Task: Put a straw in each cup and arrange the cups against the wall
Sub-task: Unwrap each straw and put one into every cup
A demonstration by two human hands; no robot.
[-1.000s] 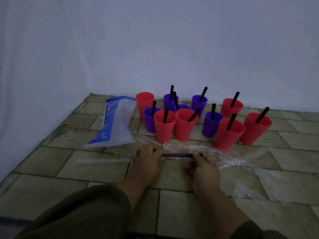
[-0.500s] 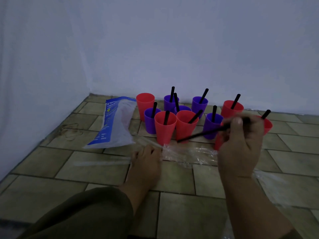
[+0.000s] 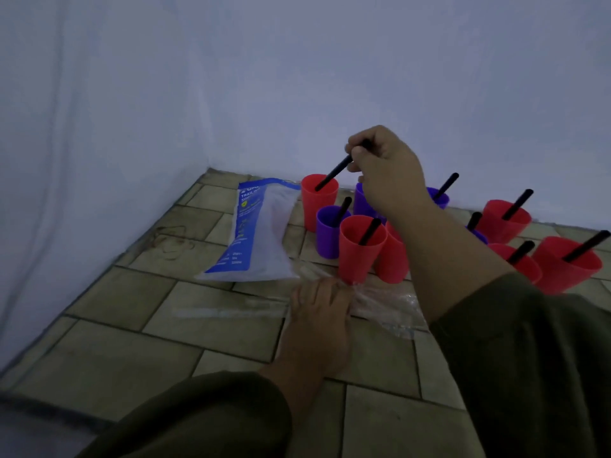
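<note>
Several red and purple cups stand grouped on the tiled floor near the back wall, most with a black straw leaning in them. My right hand (image 3: 385, 170) is raised over the far-left red cup (image 3: 317, 201) and pinches a black straw (image 3: 334, 171) whose lower end dips inside that cup. My left hand (image 3: 319, 312) lies flat on the clear plastic straw wrapper (image 3: 386, 309) on the floor, just in front of a red cup (image 3: 360, 249). My right forearm hides part of the middle cups.
A blue and clear plastic bag (image 3: 256, 229) lies left of the cups. The white side wall (image 3: 82, 160) meets the back wall (image 3: 429, 77) at a corner behind the bag. Brown floor tiles (image 3: 132, 325) stretch towards me.
My right hand lifted a black straw off the wrapper, carried it up and left over the cups, and lowered its tip into the far-left red cup. My left hand stayed on the wrapper.
</note>
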